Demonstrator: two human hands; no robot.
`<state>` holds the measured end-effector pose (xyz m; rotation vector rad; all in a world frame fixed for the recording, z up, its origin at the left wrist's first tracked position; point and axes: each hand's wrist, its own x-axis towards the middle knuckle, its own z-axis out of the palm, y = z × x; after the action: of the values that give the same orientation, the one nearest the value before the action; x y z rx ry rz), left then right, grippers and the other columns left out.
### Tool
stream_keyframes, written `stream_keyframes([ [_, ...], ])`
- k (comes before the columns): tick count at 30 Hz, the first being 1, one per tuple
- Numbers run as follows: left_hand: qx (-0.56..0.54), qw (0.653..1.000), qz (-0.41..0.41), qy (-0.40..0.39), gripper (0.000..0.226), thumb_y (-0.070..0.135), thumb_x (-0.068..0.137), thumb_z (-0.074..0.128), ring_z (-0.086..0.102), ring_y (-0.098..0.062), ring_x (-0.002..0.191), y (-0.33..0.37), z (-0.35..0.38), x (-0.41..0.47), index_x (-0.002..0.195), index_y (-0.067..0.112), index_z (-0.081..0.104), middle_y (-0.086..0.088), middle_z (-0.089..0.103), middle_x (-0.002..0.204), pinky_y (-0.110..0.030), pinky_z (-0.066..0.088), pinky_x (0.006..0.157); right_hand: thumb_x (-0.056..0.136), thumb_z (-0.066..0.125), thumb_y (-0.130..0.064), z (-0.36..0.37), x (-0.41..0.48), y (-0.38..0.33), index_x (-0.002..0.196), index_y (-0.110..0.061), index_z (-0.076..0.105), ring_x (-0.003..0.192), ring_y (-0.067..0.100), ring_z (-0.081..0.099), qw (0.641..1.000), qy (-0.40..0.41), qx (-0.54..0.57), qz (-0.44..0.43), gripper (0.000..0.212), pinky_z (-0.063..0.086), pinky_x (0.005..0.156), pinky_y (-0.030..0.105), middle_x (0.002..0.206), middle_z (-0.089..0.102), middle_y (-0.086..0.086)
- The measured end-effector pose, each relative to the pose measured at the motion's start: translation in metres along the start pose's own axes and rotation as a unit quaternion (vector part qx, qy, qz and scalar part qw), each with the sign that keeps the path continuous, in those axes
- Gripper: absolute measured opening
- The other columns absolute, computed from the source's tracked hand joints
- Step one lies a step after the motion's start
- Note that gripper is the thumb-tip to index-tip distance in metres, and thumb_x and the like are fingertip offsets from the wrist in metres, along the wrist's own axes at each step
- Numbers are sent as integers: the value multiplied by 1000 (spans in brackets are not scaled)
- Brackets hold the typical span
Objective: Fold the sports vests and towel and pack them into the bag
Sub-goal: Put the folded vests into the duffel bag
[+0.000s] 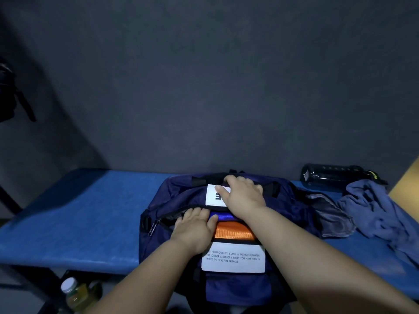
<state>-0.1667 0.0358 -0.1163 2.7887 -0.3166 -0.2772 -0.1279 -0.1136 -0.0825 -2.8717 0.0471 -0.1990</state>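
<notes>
The navy bag (pixel 181 245) lies on the blue tabletop (pixel 79 223) with its top zip open. The left hand (pixel 195 227) lies flat in the opening, fingers straight and tucked under the far flap, thumb spread onto a folded blue vest (pixel 223 216). Just right of that thumb, and nearer the person, a folded orange vest (pixel 234 232) fills the mouth of the bag. Below the left wrist a white printed label (pixel 235 259) sits on the bag's near face.

The right hand (pixel 243 196) rests on the far flap, beyond the left hand, with its thumb across a second white label (pixel 214 196). Its fingers bend over the flap's top edge and the tips are hidden, so I cannot tell whether it clasps the flap.

Well to the right of the right hand a blue-grey towel (pixel 374 209) lies crumpled and unfolded on the tabletop. A dark grey cloth (pixel 328 214) sits between the towel and the bag, and a dark bottle (pixel 335 176) lies on its side beyond them.
</notes>
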Motion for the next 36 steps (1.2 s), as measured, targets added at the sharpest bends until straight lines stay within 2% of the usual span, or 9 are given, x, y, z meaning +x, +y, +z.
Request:
stream_keyframes([
  [3,-10,998,0,62,31,37,104,29,41,-21,121,-1,1,-1,109,17,52,0,52,123,-35,32,101,97,40,-54,-3,-10,11,131,-29,47,126,21,41,998,43,39,-31,43,28,102,42,131,52,-3],
  [7,-14,991,-8,132,29,37,102,36,52,-24,108,0,4,-2,95,16,55,-2,59,107,-36,40,89,99,38,-48,2,-23,17,134,-31,47,129,19,42,997,27,39,-63,39,21,109,40,133,54,-5],
  [10,7,991,-27,133,32,38,103,32,52,-23,111,4,6,-1,101,18,57,0,59,113,-36,38,89,102,26,-49,11,-28,17,148,-35,30,145,17,21,999,-21,2,-46,49,1,118,47,153,36,-5],
  [14,11,992,-47,115,36,39,104,28,47,-22,120,5,7,5,114,18,55,-1,55,124,-37,37,97,100,17,-56,10,-30,13,154,-37,9,150,19,-2,997,-62,-35,-17,57,-13,115,57,163,12,-4],
  [22,-2,992,-84,93,41,40,104,26,39,-22,129,10,8,13,124,18,53,-2,50,133,-39,34,103,97,14,-64,10,-39,19,152,-42,-8,149,23,-16,992,-100,-74,-22,63,-14,113,62,163,-9,-6],
  [28,-2,998,-42,43,38,45,103,28,32,-20,132,1,10,5,119,17,47,0,46,136,-39,28,108,94,15,-69,12,-38,23,152,-44,-7,149,22,-15,988,-130,-82,-14,67,-13,113,63,163,-9,-7],
  [33,4,999,-26,25,51,49,102,26,17,-21,145,-6,14,-2,144,19,30,2,30,153,-44,18,116,91,16,-74,10,-33,19,152,-44,-7,149,23,-15,984,-145,-104,-11,72,-12,112,65,163,-9,-7],
  [36,9,999,-28,17,51,49,102,26,16,-21,145,-6,14,-2,144,20,29,2,29,153,-44,18,116,86,24,-80,5,-32,21,152,-43,-10,149,23,-17,980,-177,-93,-22,83,-12,112,65,163,-12,-7],
])
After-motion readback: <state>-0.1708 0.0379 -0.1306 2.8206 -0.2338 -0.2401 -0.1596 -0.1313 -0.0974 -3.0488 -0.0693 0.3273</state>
